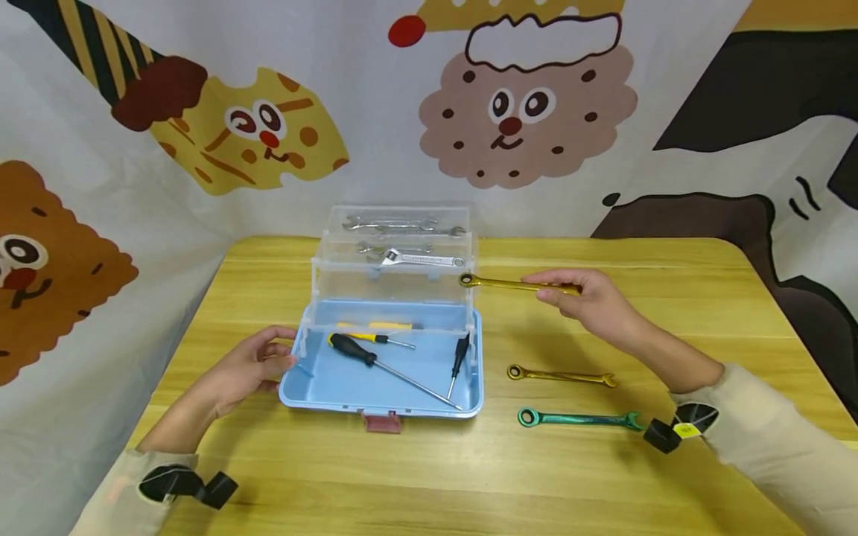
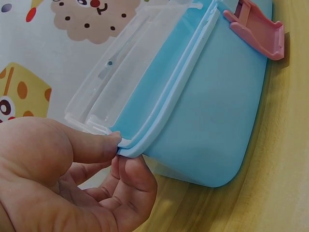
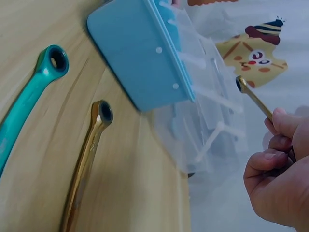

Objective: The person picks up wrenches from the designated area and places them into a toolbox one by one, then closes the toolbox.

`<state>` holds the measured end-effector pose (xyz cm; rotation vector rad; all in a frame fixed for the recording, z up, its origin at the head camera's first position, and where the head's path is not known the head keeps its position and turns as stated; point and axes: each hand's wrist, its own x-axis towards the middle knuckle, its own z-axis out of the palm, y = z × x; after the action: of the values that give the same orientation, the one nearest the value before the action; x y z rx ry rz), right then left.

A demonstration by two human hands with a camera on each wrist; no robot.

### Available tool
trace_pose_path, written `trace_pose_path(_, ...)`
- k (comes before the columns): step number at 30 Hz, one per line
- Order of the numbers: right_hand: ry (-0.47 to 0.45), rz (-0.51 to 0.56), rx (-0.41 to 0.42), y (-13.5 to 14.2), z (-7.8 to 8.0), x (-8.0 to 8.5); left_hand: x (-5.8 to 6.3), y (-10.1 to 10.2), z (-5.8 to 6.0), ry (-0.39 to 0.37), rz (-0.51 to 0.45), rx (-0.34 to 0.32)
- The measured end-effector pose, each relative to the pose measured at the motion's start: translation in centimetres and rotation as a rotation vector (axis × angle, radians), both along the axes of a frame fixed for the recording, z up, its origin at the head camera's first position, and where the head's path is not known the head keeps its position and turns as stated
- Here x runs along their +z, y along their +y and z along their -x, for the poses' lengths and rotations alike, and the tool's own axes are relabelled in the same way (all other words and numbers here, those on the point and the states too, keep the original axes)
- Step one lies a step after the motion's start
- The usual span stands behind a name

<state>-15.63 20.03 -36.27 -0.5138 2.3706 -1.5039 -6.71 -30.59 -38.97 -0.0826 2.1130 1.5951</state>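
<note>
Wood-grain table (image 1: 415,480) under everything; logged near to far from my remote station. Nearest, a green wrench (image 1: 579,420) lay with its ring toward the box (image 1: 382,409); just beyond it lay a loose gold wrench (image 1: 561,377), not touching. Blue box stood open, pink latch (image 1: 382,424) at its front. Left hand (image 1: 249,366): thumb and fingertips pinched on the rim at the box's left end. On the box floor I noted a long black screwdriver (image 1: 353,348) and smaller drivers (image 1: 365,337). Right hand (image 1: 590,296): fingers clamped on the back of the held gold wrench (image 1: 496,284), up in the air, ring pointing at the trays (image 1: 335,265). Whether ring met tray edge I could not tell. Silver wrenches (image 1: 429,260) lay in the clear trays; behind hung a cartoon backdrop (image 1: 375,141).

Risks, my judgement: a sideways move at that height could knock the ring on the trays and jolt the silver wrenches. Rearward grip could let the ring dip. Were the left pinch to slip, a bump could shift the box.
</note>
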Motion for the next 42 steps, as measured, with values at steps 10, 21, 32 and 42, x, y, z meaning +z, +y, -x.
trace_pose_path(10,0.007,0.007,0.014,-3.2,0.4,0.8,-0.2,0.0,0.0,-0.004,-0.006,0.009)
trace_pose_path(21,-0.013,0.019,0.010,-6.9,0.5,0.7,-0.4,0.1,-0.1,-0.001,-0.007,0.007)
trace_pose_path(32,0.034,-0.003,0.036,-10.3,0.3,0.8,-0.4,0.0,-0.2,0.004,-0.010,0.002)
trace_pose_path(42,0.030,-0.018,0.037,-12.4,0.6,1.3,-0.4,-0.1,-0.1,0.003,-0.012,0.002)
